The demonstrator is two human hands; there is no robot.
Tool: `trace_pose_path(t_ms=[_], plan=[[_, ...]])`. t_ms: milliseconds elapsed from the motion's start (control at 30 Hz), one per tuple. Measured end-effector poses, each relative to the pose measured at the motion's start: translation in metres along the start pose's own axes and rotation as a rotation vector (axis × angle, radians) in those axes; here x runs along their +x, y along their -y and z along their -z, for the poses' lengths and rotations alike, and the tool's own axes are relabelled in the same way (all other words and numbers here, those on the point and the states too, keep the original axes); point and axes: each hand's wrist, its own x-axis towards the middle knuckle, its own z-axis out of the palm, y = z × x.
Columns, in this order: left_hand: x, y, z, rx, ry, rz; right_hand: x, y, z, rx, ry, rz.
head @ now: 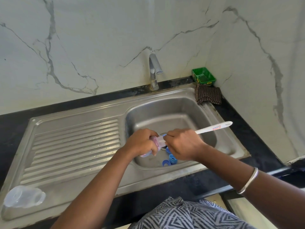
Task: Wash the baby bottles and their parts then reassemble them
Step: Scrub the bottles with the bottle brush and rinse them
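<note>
Two hands meet over the sink basin (194,111), just in front of the drain. Your left hand (140,143) has its fingers curled round one pink-tinted baby bottle (157,141), lying roughly level with its mouth toward the right. Your right hand (183,144) grips one white bottle brush (212,128) near its head, fingers closed round the stem; the handle angles up and away over the right side of the basin, its tip near the right rim. The brush head is hidden between hand and bottle, so whether it is inside the bottle cannot be told.

Three blue parts (170,158) show on the basin floor, close together below your right hand; the two nearest you look like rings, the third is mostly covered. One clear plastic piece (24,196), perhaps more than one nested, sits at the near left corner of the drainboard, far left of the basin.

One tap (154,71) stands behind the basin, spout over the back edge. One green tray (203,76) and one checked cloth (208,95) sit at the basin's back right corner, the cloth hanging over the rim. The ribbed drainboard (76,139) left of the basin offers open room.
</note>
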Motion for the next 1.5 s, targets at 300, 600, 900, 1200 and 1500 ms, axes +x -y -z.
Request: trace_pose_path(t_ms=[300,600,900,1200,1500], plan=[[-0.006,0.028,0.000,0.370,-0.306,-0.247,0.006,-0.015,0.026,0.579,0.366,-0.534],[-0.004,0.039,-0.016,0.451,-0.428,-0.613,0.023,-0.009,0.023,1.076,0.656,-0.795],[-0.008,0.037,-0.010,0.342,-0.349,-0.309,0.020,0.004,0.014,0.347,0.295,-0.388],[0.001,0.034,0.006,-0.514,0.361,0.060,-0.016,-0.033,-0.004,0.259,-0.123,0.017],[0.035,0.030,0.008,-0.253,0.102,0.120,-0.025,-0.082,-0.015,0.397,-0.050,-0.223]])
